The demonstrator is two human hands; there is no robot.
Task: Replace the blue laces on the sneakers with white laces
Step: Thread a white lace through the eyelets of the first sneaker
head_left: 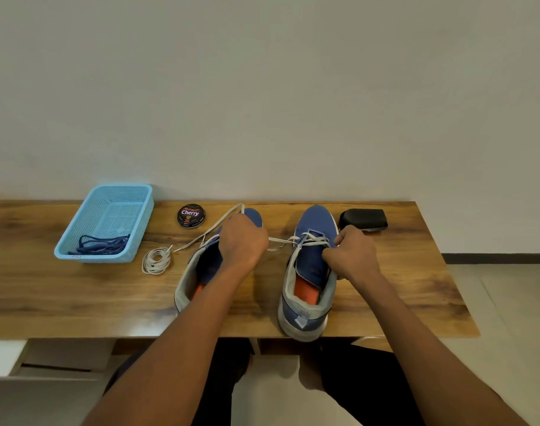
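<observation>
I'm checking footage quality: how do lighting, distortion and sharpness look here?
Head view: soft, even light, mild sheen on the table; wide-angle bowing along its edges; the basket rim glows overexposed; hands and right sneaker sharp enough.

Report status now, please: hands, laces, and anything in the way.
Left hand grips white lace, pulling it sideways. Right hand pinches at right sneaker eyelets. Blue laces in basket; spare white lace coiled. Nothing in the way.

A plain indoor room, likely a home: a wooden table [47, 290] stands against a bare pale wall [262, 87], with tiled floor [508, 296] and dark skirting [496, 258] beside it.
</observation>
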